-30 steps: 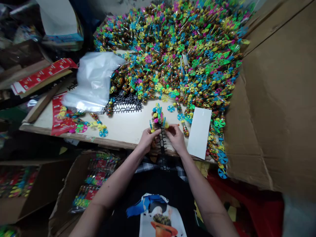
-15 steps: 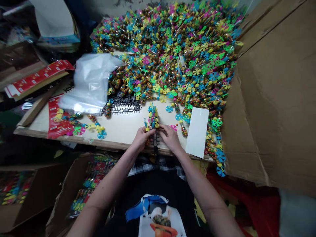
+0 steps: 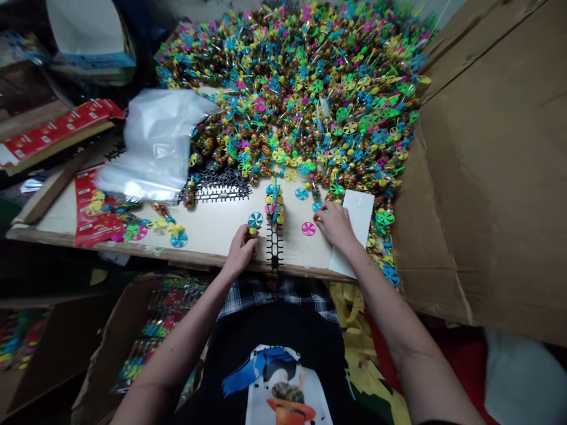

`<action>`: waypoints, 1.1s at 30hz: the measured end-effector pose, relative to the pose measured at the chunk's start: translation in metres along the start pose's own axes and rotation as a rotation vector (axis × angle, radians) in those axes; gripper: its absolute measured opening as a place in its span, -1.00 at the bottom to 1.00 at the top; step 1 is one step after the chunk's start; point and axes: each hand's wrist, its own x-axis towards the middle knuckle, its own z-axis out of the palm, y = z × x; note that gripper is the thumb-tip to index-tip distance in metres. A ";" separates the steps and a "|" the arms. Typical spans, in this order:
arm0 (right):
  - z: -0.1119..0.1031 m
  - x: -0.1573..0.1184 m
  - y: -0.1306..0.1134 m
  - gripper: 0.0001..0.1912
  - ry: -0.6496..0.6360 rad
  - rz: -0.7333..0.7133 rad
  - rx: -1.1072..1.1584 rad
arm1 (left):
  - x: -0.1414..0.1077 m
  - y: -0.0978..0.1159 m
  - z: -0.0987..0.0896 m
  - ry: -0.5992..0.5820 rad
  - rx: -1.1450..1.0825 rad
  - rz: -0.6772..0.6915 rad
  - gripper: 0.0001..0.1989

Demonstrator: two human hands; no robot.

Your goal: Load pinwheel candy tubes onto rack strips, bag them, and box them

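My left hand is closed round a candy-filled fan toy; its blue fan wheel and yellow collar stick up above the fingers. Just right of it, a black plastic strip with open slots lies lengthwise towards me. Several fan toys sit bunched at the strip's far end. My right hand has its fingers closed on another fan toy by the white card; a blue fan wheel shows at the fingertips, and the hand covers the tube. A pink fan wheel lies between strip and right hand.
A big heap of fan toys covers the back of the table. Clear plastic bags lie over stacked black strips on the left, near red printed cards. Cardboard walls the right side; an open carton stands below.
My hands have moved apart from the strip. The left went slightly left with its fan toy; the right went right and closed on a fan toy beside the white card.
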 end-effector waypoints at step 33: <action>-0.027 -0.184 -0.002 -0.80 0.583 0.409 0.086 | -0.009 -0.001 0.007 0.070 -0.164 0.054 -0.52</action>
